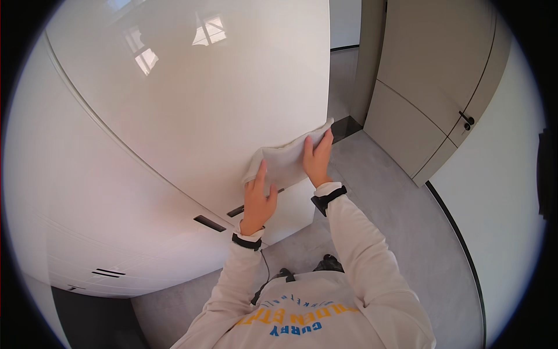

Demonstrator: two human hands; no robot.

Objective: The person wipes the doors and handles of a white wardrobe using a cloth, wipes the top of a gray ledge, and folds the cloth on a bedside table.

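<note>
A folded white cloth (285,164) is spread between my two hands, up against the glossy white cabinet door (232,87). My left hand (258,202) holds its left end, with fingers pointing up over the fabric and the thumb apart. At the other end, which sits higher, my right hand (318,158) grips the cloth near the door's right edge. The fingertips behind the fabric are partly hidden. Both wrists carry black straps below the cuffs of a light sweatshirt.
Dark recessed handles (210,223) sit low on the white cabinets, left of my hands. To the right stands a grey-brown door (433,87) with a black lever handle (467,120). Grey floor (389,192) runs beside a white wall (494,192) with black skirting.
</note>
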